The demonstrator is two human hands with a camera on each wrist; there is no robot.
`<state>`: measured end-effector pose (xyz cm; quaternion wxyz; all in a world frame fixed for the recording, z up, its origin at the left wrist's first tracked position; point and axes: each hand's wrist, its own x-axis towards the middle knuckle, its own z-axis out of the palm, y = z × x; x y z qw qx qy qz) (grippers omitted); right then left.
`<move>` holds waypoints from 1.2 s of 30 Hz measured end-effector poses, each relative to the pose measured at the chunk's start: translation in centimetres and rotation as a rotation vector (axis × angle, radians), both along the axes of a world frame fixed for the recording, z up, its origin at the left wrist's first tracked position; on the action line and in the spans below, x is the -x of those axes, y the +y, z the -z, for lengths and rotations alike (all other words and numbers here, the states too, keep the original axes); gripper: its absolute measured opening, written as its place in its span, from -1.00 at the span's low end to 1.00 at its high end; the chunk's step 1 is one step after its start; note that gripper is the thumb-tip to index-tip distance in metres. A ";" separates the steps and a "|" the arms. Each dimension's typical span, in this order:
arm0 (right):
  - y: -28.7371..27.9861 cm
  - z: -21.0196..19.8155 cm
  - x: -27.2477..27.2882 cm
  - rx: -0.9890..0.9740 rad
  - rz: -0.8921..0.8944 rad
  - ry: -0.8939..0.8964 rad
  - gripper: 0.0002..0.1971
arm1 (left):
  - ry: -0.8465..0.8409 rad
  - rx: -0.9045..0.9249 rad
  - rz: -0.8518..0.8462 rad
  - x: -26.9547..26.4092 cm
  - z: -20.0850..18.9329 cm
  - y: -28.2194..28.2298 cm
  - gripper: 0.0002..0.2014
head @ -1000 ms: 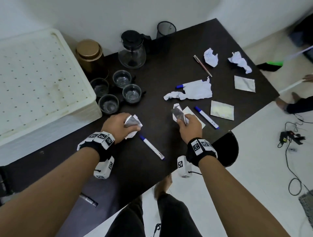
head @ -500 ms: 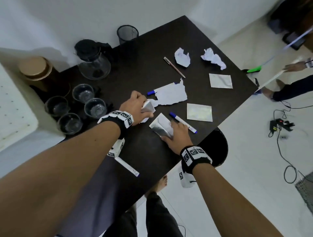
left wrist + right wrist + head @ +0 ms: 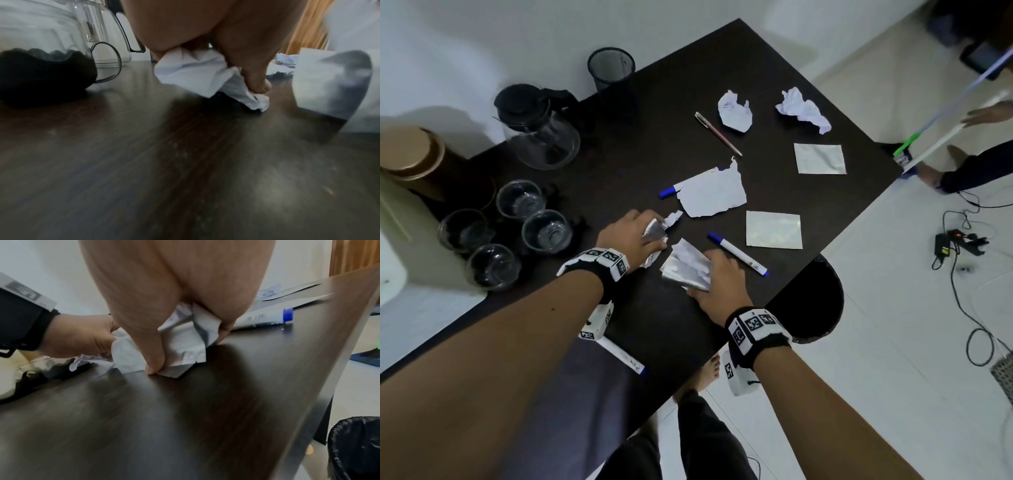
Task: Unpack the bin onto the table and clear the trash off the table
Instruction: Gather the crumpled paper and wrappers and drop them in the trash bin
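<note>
Gathering trash mid-table. Left hand (image 3: 631, 233), which a second ago sat nearer table edge, now reaches up-frame, fingers curled round crumpled wrapper (image 3: 654, 232) beside torn paper sheet (image 3: 714, 193). Right hand (image 3: 717, 281), earlier holding scrap upright, now presses and pinches foil packet (image 3: 686, 270) against table (image 3: 661, 318). Both hands full, so next likely drop into black bin (image 3: 813, 301) at right table edge. Two paper balls (image 3: 734, 111), two flat packets (image 3: 774, 229), markers (image 3: 738, 253) remain in upper right.
</note>
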<state>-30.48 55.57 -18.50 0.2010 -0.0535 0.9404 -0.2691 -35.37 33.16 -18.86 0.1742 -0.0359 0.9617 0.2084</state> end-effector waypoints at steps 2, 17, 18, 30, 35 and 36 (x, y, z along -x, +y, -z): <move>0.1 0.2 0.2 0.044 -0.011 -0.018 -0.48 | 0.003 0.019 0.008 0.1 -0.1 0.2 -0.62; 10.0 -6.6 8.5 0.161 0.121 0.026 -0.59 | 0.121 -0.010 -0.026 7.1 -5.7 4.2 -0.39; 11.2 -6.7 9.4 0.126 0.109 0.033 -0.57 | 0.134 0.004 0.017 7.9 -5.9 5.1 -0.36; 15.6 -1.2 13.1 -0.233 -0.159 0.048 -0.10 | 0.088 0.136 0.221 12.4 -2.8 11.3 -0.25; 16.1 -0.5 14.2 -0.206 -0.172 0.108 -0.03 | 0.059 0.133 0.178 12.7 -1.5 11.1 -0.19; 16.2 -0.6 14.5 -0.197 -0.184 0.106 -0.05 | 0.055 0.124 0.162 12.7 -1.4 11.1 -0.18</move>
